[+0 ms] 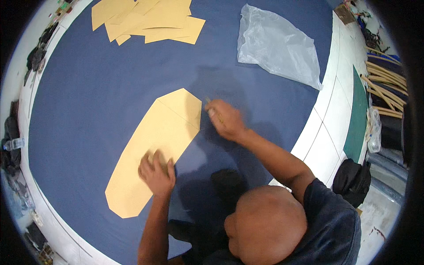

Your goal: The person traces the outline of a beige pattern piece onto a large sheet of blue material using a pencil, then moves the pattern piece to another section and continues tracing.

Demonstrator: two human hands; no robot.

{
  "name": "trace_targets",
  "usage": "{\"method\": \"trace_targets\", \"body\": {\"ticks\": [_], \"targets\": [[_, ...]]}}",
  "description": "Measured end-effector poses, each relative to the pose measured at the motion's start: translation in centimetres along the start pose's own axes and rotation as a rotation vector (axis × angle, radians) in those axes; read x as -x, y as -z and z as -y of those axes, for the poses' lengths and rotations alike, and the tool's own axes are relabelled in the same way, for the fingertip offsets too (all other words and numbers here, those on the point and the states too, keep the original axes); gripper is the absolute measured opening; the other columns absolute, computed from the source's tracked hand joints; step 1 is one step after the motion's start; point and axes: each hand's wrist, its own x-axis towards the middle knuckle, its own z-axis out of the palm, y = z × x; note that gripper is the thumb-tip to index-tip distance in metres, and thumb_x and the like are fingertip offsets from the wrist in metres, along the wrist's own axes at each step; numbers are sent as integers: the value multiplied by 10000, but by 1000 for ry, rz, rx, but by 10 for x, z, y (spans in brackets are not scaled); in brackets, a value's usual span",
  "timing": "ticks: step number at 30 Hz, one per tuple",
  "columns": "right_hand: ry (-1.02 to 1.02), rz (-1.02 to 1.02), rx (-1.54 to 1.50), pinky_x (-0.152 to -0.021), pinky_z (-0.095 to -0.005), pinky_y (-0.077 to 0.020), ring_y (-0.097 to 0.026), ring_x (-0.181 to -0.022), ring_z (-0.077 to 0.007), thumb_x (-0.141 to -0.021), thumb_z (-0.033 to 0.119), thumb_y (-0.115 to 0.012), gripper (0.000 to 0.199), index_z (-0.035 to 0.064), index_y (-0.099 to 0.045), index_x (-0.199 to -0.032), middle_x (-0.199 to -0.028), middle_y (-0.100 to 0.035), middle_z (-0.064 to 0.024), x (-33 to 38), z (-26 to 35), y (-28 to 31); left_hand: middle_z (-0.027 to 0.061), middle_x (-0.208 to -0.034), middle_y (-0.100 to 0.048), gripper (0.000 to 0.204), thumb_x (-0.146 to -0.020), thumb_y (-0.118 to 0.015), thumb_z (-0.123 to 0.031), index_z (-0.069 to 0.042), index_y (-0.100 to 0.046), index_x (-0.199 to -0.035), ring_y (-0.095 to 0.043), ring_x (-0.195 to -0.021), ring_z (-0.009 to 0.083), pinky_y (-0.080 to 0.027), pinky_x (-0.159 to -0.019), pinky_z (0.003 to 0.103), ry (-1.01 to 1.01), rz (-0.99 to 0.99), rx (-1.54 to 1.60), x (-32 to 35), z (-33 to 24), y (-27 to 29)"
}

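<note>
A long yellow card template (pixel 145 137) with angled ends lies slantwise on a wide dark blue cloth (pixel 79 123). A thin line crosses the card near its far end. My left hand (pixel 157 174) rests on the card's lower half near its right edge, fingers spread. Just right of the far end, my right hand (pixel 226 120) is closed around a slim, yellowish pencil (pixel 220 116). Its tip is close to the card's right corner, but I cannot tell whether it touches the cloth. My right hand and arm cast a shadow over that end.
Several yellow card pieces (pixel 150 20) lie overlapping at the far left. A crumpled translucent plastic sheet (pixel 278 46) lies at the far right. Beyond the cloth's right edge are white tiles (pixel 324 119), a green strip (pixel 357 117), pale rods (pixel 384 84) and a black bundle (pixel 352 181).
</note>
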Motion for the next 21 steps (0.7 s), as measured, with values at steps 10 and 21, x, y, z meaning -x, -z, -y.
{"method": "trace_targets", "body": {"ticks": [10,21], "targets": [[707,344,52,-1186,-573,-273,-482,-1363,-346,-925,231,-602,260,83,-614,-1139,-1377,-564,-175,28,55,-118,293,-1570,-335,677,-1002,-562,-520,-198,-395,-1574,-344,-1421,517,-299,-1115,681,239,-49,-134,-48,94,0],[716,120,404,-1224,-603,-197,-366,-1471,-379,-911,260,-617,412,124,-613,-1300,-1482,-514,-170,-120,66,-149,299,-1541,-398,705,-961,-644,-483,-123,-446,-1534,-382,-1412,503,-343,-1141,590,74,-42,1,-150,136,15]]}}
